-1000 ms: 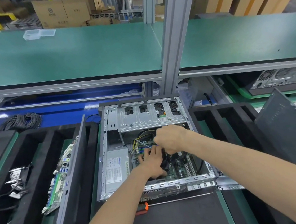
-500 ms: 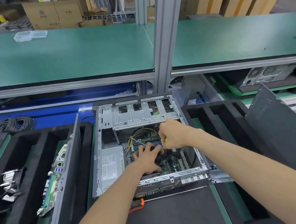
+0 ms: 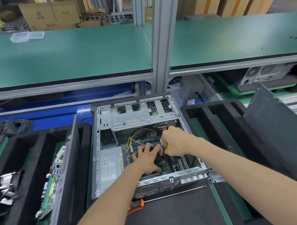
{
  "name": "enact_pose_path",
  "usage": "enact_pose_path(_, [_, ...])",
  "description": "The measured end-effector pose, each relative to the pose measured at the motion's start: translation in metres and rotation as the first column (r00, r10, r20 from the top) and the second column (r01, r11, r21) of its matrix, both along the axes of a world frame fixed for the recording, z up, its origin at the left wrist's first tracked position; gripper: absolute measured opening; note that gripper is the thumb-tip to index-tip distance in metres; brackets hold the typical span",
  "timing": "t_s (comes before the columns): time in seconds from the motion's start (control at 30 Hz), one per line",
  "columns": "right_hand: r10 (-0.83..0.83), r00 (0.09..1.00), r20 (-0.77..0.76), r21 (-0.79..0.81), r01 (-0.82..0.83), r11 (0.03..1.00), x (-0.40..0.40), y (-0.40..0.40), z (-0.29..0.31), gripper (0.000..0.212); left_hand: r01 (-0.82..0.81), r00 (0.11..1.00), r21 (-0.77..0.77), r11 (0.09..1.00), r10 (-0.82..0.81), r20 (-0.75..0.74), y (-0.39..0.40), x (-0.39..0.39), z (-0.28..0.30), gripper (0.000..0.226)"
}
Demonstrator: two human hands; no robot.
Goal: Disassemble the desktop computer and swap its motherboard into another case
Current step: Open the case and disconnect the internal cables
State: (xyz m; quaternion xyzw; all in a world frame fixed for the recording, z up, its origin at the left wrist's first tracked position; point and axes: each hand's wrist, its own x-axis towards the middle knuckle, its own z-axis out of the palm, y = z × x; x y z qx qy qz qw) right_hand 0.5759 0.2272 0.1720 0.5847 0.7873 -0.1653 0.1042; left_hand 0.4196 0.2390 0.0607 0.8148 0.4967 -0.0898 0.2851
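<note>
The open computer case [image 3: 142, 149] lay flat on the black mat's middle, its side off so the motherboard [image 3: 172, 164] inside faced up. The left hand [image 3: 146, 159] lay spread, fingers straight, over the black cooler, probably steadying it. The right hand [image 3: 174, 144] was clenched round a yellow-handled tool, apparently working a fastening. A screwdriver [image 3: 170, 194] waited along the case's near edge.

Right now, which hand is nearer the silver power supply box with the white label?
Left. The left hand lies spread on the motherboard just right of the silver power supply box; the right hand is fisted farther right, beyond the left one.
</note>
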Motion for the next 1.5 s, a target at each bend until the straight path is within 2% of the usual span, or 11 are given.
enact_pose_path(0.07, [-0.002, 1.000, -0.005, -0.004, 0.002, 1.000, -0.001, -0.001, 0.000, 0.026, 0.018, 0.999, -0.004, 1.000, -0.018, -0.028, 0.001, 0.001, -0.001, 0.056])
enact_pose_path(0.4, [-0.016, 1.000, -0.024, 0.014, 0.016, 1.000, -0.006, 0.003, 0.004, 0.010, 0.004, 0.998, -0.039, 0.999, -0.007, -0.063, 0.003, 0.004, -0.002, 0.062])
enact_pose_path(0.67, [0.122, 0.992, 0.032, -0.020, -0.122, 0.992, -0.017, 0.003, 0.005, 0.008, -0.012, 0.997, -0.034, 0.999, 0.009, -0.080, 0.003, 0.005, -0.005, 0.058])
enact_pose_path(0.73, [0.050, 0.996, 0.077, -0.040, -0.047, 0.998, -0.021, 0.005, 0.005, 0.010, -0.011, 0.998, -0.029, 1.000, 0.010, -0.067, 0.003, 0.005, -0.006, 0.061])
enact_pose_path(0.87, [-0.167, 0.980, 0.106, -0.279, 0.191, 0.941, -0.021, 0.009, 0.008, 0.029, -0.007, 0.999, -0.027, 1.000, 0.005, -0.050, 0.003, 0.004, -0.006, 0.057])
enact_pose_path(1.0, [0.111, 0.973, 0.203, -0.156, -0.080, 0.984, -0.024, 0.003, 0.011, 0.028, -0.003, 0.999, -0.021, 1.000, 0.002, -0.050, 0.004, 0.005, -0.006, 0.057])
enact_pose_path(1.1, [0.405, 0.859, 0.314, -0.053, -0.410, 0.910, -0.041, -0.003, 0.009, 0.034, -0.033, 0.994, -0.054, 0.998, 0.028, -0.103, 0.003, 0.006, -0.006, 0.074])
enact_pose_path(1.17, [0.437, 0.849, 0.296, -0.019, -0.453, 0.892, -0.045, -0.003, 0.006, 0.034, -0.037, 0.992, -0.067, 0.997, 0.028, -0.124, 0.003, 0.007, -0.006, 0.076])
enact_pose_path(1.23, [0.317, 0.926, 0.203, 0.008, -0.325, 0.946, -0.039, 0.002, 0.006, 0.015, -0.028, 0.996, -0.071, 0.997, 0.022, -0.089, 0.003, 0.007, -0.004, 0.069])
enact_pose_path(1.37, [-0.038, 0.996, -0.077, -0.018, 0.037, 0.999, -0.026, 0.007, 0.000, 0.022, -0.030, 0.997, -0.061, 0.998, 0.026, -0.076, 0.002, 0.007, 0.000, 0.073])
enact_pose_path(1.5, [-0.064, 0.997, 0.046, 0.153, 0.057, 0.987, -0.026, -0.002, -0.013, 0.029, -0.101, 0.994, -0.118, 0.988, 0.104, 0.016, 0.000, 0.007, 0.006, 0.075])
